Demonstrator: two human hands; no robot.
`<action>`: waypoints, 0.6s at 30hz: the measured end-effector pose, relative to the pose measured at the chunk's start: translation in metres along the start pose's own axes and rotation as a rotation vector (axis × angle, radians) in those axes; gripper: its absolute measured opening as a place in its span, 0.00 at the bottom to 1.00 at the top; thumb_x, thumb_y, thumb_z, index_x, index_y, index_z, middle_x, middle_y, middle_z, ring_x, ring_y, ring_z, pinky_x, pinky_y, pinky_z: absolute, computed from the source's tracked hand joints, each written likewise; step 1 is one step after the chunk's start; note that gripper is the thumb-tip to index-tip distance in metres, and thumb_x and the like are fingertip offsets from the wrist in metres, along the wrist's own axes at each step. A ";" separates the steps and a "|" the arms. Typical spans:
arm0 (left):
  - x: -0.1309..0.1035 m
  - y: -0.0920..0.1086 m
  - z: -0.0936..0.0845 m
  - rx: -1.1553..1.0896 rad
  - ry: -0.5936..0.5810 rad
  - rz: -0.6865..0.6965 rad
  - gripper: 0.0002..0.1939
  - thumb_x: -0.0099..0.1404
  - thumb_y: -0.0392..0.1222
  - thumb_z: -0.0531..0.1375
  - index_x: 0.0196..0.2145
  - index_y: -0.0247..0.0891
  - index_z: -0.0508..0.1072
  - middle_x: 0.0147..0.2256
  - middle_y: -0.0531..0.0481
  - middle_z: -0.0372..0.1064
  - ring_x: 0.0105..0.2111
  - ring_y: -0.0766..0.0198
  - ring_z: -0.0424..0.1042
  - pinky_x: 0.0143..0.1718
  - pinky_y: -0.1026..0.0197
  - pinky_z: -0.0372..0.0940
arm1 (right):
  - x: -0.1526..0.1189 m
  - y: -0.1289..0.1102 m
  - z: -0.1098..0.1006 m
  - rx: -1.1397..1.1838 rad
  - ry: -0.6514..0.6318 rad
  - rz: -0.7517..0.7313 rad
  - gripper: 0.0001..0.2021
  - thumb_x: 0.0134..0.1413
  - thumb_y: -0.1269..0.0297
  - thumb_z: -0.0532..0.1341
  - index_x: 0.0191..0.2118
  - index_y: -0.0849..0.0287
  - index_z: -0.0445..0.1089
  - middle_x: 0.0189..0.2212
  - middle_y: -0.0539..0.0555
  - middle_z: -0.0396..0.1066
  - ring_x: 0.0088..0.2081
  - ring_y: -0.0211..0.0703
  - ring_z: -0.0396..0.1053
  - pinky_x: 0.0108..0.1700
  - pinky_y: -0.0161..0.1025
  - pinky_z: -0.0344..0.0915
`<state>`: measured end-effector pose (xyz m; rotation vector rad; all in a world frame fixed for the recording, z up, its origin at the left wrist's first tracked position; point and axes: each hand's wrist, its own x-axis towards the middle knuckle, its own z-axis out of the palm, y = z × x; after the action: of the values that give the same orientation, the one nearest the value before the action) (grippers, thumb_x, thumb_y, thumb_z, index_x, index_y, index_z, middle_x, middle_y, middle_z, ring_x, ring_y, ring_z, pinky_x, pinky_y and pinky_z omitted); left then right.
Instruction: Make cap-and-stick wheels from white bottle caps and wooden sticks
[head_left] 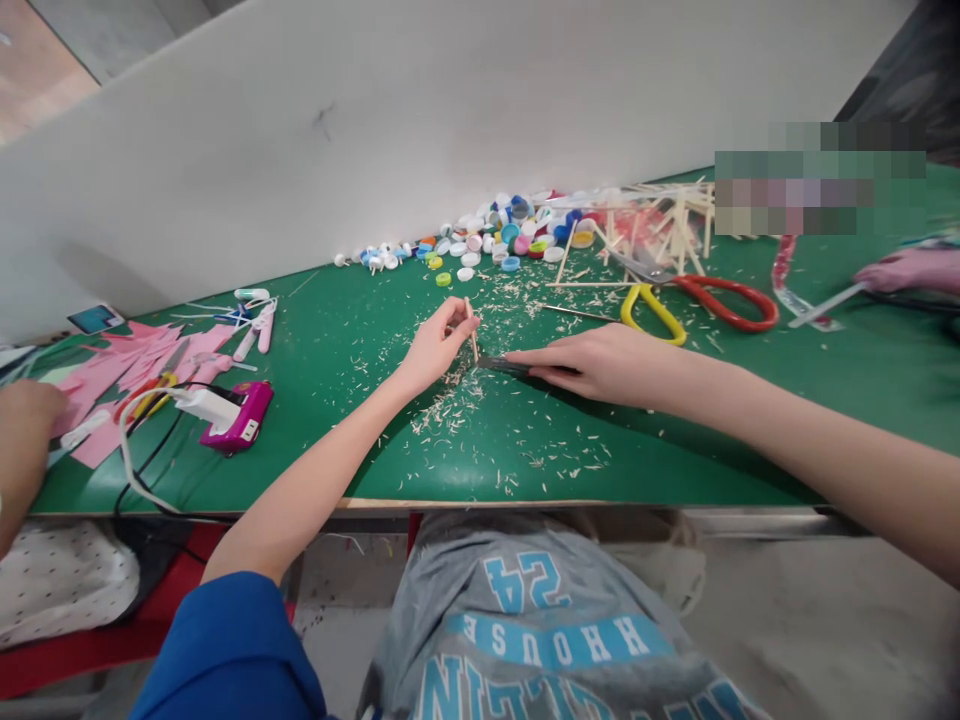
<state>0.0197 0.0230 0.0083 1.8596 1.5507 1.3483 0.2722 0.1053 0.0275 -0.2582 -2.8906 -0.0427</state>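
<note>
My left hand [433, 350] pinches a thin wooden stick [474, 346] between thumb and fingers, holding it nearly upright over the green table [330, 400]. My right hand [607, 362] is closed on a dark knife [501, 366]. The knife points left, and its tip is at the lower end of the stick. Most of its handle is hidden by my fingers, so its exact kind is unclear. Pale wood shavings [442, 415] lie scattered under and around both hands.
Bottle caps [510, 235] and wooden sticks [679, 230] pile along the wall. Scissors [660, 290] with red and yellow handles lie right of centre. At left are pink sheets [112, 370], a magenta power block [251, 415] with cables, and another person's arm [22, 440]. Another hand [911, 270] shows far right.
</note>
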 end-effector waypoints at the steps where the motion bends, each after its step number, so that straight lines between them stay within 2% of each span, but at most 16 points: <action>1: 0.000 0.000 0.000 -0.001 0.000 0.000 0.12 0.72 0.52 0.57 0.36 0.41 0.64 0.34 0.51 0.67 0.35 0.63 0.70 0.38 0.60 0.66 | 0.000 0.000 0.001 -0.012 0.008 0.005 0.22 0.72 0.56 0.48 0.65 0.41 0.68 0.36 0.48 0.79 0.28 0.35 0.69 0.26 0.33 0.51; 6: -0.001 0.002 -0.001 -0.008 -0.013 0.004 0.11 0.73 0.51 0.56 0.36 0.42 0.64 0.34 0.51 0.68 0.35 0.64 0.71 0.39 0.60 0.66 | 0.002 0.002 0.004 -0.051 0.069 0.054 0.23 0.72 0.56 0.47 0.66 0.40 0.67 0.36 0.48 0.77 0.27 0.33 0.64 0.25 0.34 0.44; 11: 0.000 0.004 -0.002 -0.007 -0.025 -0.006 0.09 0.72 0.48 0.56 0.37 0.42 0.64 0.33 0.51 0.68 0.34 0.64 0.71 0.39 0.60 0.66 | 0.003 0.001 0.005 -0.116 0.053 0.078 0.24 0.73 0.56 0.46 0.68 0.41 0.65 0.35 0.50 0.75 0.24 0.33 0.59 0.25 0.36 0.41; 14: 0.000 0.004 -0.002 -0.007 -0.024 -0.007 0.08 0.72 0.46 0.56 0.37 0.41 0.64 0.33 0.52 0.67 0.34 0.64 0.70 0.39 0.60 0.66 | 0.002 -0.002 0.005 -0.102 0.042 0.078 0.23 0.73 0.56 0.46 0.67 0.40 0.65 0.34 0.49 0.76 0.25 0.33 0.60 0.26 0.36 0.42; 18: 0.000 0.005 -0.001 -0.003 -0.027 -0.004 0.08 0.73 0.46 0.56 0.36 0.41 0.63 0.32 0.52 0.66 0.34 0.64 0.70 0.39 0.60 0.65 | 0.002 -0.004 0.002 -0.045 0.023 0.071 0.24 0.73 0.55 0.45 0.68 0.41 0.64 0.37 0.50 0.78 0.29 0.36 0.67 0.27 0.36 0.45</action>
<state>0.0212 0.0213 0.0127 1.8647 1.5374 1.3179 0.2693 0.1020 0.0256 -0.3655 -2.8573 -0.0983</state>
